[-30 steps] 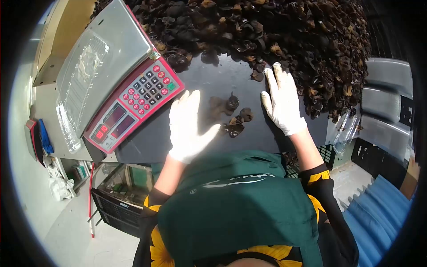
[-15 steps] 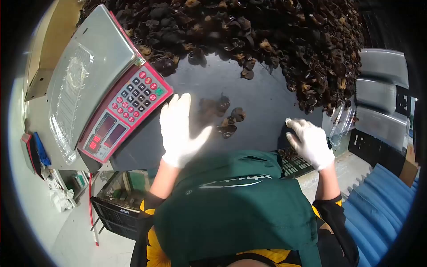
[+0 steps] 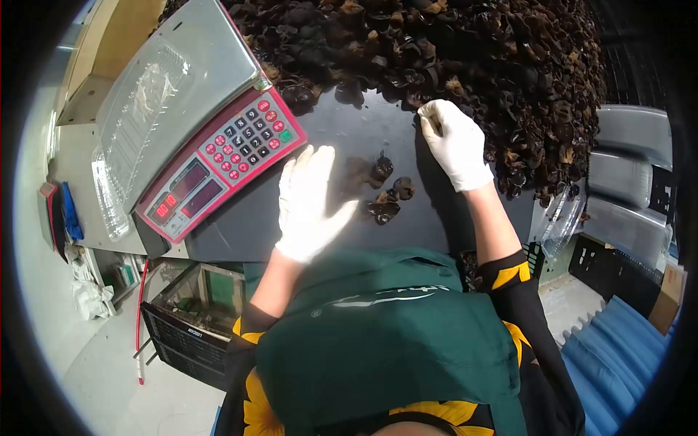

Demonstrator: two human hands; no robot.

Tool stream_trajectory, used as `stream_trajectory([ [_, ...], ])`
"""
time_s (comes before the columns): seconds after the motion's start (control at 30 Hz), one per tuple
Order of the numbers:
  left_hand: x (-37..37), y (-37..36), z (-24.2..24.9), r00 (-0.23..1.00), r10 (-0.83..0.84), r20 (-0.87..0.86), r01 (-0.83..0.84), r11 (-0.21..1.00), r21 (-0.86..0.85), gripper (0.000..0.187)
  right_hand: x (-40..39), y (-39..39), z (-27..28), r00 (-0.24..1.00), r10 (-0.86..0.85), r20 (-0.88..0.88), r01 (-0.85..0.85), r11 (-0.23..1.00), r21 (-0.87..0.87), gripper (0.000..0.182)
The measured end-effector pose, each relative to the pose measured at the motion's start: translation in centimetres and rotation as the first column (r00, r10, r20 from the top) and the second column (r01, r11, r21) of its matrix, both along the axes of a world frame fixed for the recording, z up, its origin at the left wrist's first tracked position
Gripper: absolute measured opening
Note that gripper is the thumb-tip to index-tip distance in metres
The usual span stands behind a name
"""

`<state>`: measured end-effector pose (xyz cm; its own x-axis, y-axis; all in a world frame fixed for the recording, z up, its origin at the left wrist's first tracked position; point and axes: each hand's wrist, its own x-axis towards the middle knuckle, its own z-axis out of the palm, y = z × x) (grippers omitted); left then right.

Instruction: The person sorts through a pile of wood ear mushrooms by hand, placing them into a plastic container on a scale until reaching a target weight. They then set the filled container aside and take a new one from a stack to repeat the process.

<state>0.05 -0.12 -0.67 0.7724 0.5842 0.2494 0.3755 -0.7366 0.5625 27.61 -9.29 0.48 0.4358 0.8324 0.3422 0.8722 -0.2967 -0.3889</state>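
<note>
My left hand [image 3: 309, 207], in a white glove, lies spread on the dark table [image 3: 254, 229], just right of the scale's keypad, holding nothing. My right hand [image 3: 454, 142], also gloved, is at the near edge of the big heap of dark, curled fungus-like pieces [image 3: 523, 80]. Its fingers are pinched together, and what they hold, if anything, is hidden. A few loose dark pieces [image 3: 385, 207] rest on the table between my hands. The red and grey scale [image 3: 233, 149] carries a clear plastic tray [image 3: 145, 109] on its plate.
Clear plastic trays [image 3: 629, 167] are stacked at the right beside the heap. Below the table's left part is a black crate [image 3: 185, 338]. Blue corrugated material [image 3: 618, 363] lies at the lower right. A red pole [image 3: 141, 327] stands at the lower left.
My right hand has moved up and left from the table's near right side to the heap's edge. My left hand stays spread beside the scale. The whole view has shifted slightly.
</note>
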Motion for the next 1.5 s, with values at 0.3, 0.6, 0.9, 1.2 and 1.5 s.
stream_trajectory([
  [0.3,0.3,0.1,0.2,0.999,-0.027,-0.030,0.028,0.999,0.020,0.089,-1.1,-2.7,0.9,0.992,-0.076,-0.103,0.083,0.995,0.059,0.025],
  [0.6,0.1,-0.1,0.1,0.999,-0.005,-0.041,0.005,1.000,0.004,0.089,1.0,2.0,-0.1,0.954,0.012,0.300,-0.017,1.000,0.014,0.023],
  [0.9,0.3,0.1,0.2,0.999,-0.018,-0.042,0.017,1.000,-0.011,0.088,1.0,-5.7,5.6,0.990,0.000,-0.138,-0.002,1.000,-0.014,0.012],
  [1.2,0.9,0.2,0.8,0.999,-0.031,-0.021,0.031,0.999,-0.008,0.089,1.9,-16.5,12.8,0.994,-0.050,-0.102,-0.031,0.748,-0.663,0.026],
  [1.5,0.3,0.0,-0.1,0.999,-0.019,-0.045,0.021,0.999,0.032,0.090,0.6,2.5,1.7,0.972,0.082,0.222,-0.085,0.996,0.003,0.035],
])
